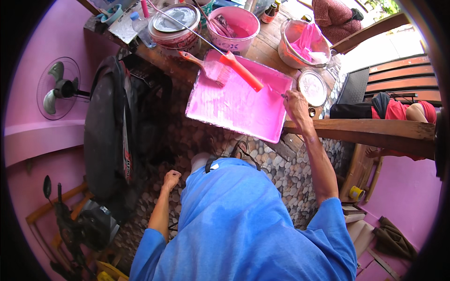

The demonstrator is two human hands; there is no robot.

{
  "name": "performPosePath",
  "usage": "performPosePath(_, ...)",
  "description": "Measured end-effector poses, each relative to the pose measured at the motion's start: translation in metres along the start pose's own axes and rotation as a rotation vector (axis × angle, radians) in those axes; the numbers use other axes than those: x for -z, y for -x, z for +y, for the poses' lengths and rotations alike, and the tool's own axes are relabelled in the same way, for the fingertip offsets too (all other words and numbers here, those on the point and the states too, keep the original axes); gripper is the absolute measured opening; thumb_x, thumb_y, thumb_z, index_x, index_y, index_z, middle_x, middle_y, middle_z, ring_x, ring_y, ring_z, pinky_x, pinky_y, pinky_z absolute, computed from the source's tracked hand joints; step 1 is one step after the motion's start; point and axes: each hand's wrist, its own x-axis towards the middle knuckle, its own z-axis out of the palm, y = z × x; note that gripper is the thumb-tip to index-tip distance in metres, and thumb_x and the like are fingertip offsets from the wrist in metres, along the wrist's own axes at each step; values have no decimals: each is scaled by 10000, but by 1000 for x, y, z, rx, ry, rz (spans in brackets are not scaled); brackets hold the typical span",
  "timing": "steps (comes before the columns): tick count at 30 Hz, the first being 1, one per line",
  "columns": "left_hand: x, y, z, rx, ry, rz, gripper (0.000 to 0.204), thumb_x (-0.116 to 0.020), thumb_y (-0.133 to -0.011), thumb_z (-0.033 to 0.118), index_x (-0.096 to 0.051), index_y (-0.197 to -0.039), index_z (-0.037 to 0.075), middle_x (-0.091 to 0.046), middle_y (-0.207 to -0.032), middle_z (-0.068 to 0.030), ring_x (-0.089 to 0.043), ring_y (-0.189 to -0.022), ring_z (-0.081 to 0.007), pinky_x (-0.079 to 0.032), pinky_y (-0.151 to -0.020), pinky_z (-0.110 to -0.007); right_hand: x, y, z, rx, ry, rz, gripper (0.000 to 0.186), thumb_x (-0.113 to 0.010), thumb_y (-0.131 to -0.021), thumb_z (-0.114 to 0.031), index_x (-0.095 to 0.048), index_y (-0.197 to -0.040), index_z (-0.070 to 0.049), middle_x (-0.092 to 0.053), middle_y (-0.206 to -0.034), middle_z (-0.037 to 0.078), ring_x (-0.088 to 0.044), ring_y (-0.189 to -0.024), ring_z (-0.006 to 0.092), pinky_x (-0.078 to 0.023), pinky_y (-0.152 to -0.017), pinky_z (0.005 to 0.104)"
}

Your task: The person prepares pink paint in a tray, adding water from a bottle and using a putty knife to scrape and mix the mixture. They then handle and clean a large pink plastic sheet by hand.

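Note:
My right hand (296,107) is closed at the right edge of a paint tray (225,107) coated in wet pink paint. From its fingers a slim tool (277,92), probably a small paintbrush, points into the tray; its tip is hard to make out against the paint. A wide paintbrush (211,70) with pink bristles and a red-handled tool with a long metal rod (241,71) lie across the tray's far end. Low beside my body, my left hand (172,180) hangs with curled fingers and nothing visible in it.
Behind the tray stand a lidded paint bucket (176,28), a pink paint bucket (234,30) and a basin (288,44) with pink cloth or plastic. A round lid (312,88) lies right. A covered motorbike (105,131) is left; a wooden rail (365,129) and people are right.

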Motion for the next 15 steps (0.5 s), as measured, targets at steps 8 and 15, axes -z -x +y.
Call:
performPosePath(8,-7,-10,-25,-65,70,19,229,-668,-761,247,-703,-897,66,-692,-837,-127,-659,-796,-230,-509,-734,-336,2,-18,-8,-84,-93,55,183,-564,-789,-106,-648,-867,36,-630,-766,222,-624,-712,339,-483,-689,448)
performPosePath(15,-6,-10,-19,-112,56,38,231,-667,-757,243,-701,-890,58,-692,-813,-129,-664,-779,-235,-513,-740,-343,13,-7,-13,-115,-143,-32,175,-600,-784,-95,-666,-884,32,-637,-758,223,-636,-698,329,-491,-687,442)
